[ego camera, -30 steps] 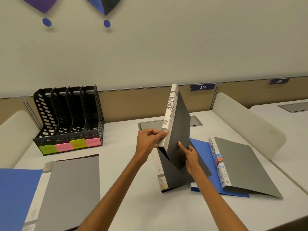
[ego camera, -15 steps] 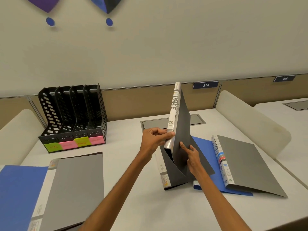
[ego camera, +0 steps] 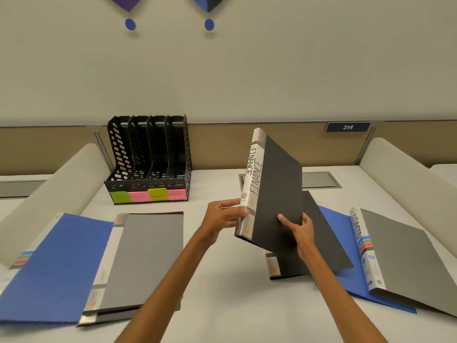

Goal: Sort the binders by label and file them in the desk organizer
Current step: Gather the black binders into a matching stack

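The left hand (ego camera: 223,215) pinches the spine and the right hand (ego camera: 298,227) grips the lower cover edge of the FINANCE binder (ego camera: 274,191), which has risen clear of the dark binder (ego camera: 319,246) it stood against half a second ago. It is free to carry left, likely toward its labelled slot. The desk organizer (ego camera: 150,157), beyond on the desk (ego camera: 222,293), shows four slots, all apparently holding nothing, with green and pink tags below.
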Tool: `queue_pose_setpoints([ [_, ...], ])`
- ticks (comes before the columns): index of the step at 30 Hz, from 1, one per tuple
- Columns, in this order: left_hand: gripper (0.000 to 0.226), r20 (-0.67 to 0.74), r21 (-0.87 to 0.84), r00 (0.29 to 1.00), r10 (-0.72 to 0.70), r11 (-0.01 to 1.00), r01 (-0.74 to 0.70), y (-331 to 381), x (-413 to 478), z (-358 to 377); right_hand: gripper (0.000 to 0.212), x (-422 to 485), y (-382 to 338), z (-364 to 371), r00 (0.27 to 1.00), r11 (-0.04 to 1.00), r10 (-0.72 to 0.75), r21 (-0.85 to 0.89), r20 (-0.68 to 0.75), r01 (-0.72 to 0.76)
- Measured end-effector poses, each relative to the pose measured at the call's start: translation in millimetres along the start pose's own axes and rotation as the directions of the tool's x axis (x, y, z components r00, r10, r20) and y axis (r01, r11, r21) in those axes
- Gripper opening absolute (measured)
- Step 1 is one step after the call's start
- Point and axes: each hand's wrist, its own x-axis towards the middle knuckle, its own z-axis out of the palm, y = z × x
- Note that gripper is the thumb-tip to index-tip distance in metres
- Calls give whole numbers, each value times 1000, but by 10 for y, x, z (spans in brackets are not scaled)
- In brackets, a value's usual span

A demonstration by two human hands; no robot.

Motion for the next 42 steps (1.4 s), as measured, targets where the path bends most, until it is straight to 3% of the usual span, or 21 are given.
queue_pose_setpoints([
  [4,28,-86,-11,995,-56,998,55,-180,-98,-359,105,-50,54,259,1000,997,14,-72,8,-14],
  [17,26,-376,-65,909,-183,983,171,-637,-578,-1372,95,-398,353,1271,982,971,36,-239,186,9],
  [37,30,-461,-82,820,-340,936,342,-1029,-974,-2166,94,-926,883,1933,957,945,160,-316,242,-79],
  [42,20,-472,-64,793,-385,912,404,-1130,-1024,-2236,98,-1006,975,1967,961,929,159,-365,224,-69],
])
